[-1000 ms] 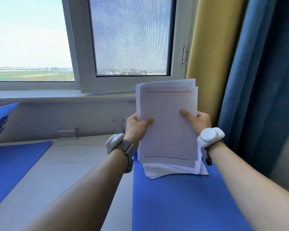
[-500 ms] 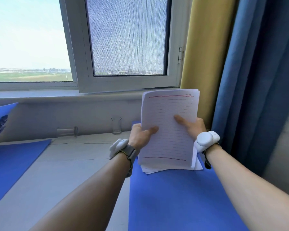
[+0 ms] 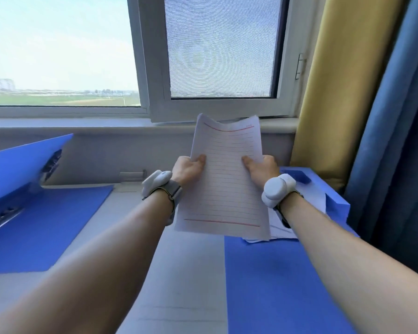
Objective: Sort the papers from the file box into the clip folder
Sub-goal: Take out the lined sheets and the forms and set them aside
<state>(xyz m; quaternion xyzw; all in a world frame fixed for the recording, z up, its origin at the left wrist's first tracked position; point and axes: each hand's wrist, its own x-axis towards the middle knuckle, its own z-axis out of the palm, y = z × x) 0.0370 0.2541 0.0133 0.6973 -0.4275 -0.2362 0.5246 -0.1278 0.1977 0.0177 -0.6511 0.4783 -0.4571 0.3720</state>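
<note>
I hold a stack of white lined papers [image 3: 225, 182] upright in front of me, above the table. My left hand [image 3: 187, 168] grips the stack's left edge and my right hand [image 3: 261, 168] grips its right edge, thumbs on the front sheet. The open blue file box [image 3: 333, 201] lies at the right with more white sheets [image 3: 282, 227] inside, partly hidden by my right wrist. The blue clip folder [image 3: 41, 222] lies open at the left, its lid [image 3: 17, 165] raised and its metal clip [image 3: 3, 216] showing.
A grey-white table [image 3: 186, 273] runs between folder and box. A window sill and wall stand behind. Yellow [image 3: 343, 92] and blue curtains [image 3: 396, 141] hang at the right. A small clear glass object [image 3: 132, 175] sits by the wall.
The papers and both hands have moved left, off the file box and over the table's middle. The view has turned left, so the clip folder shows more fully.
</note>
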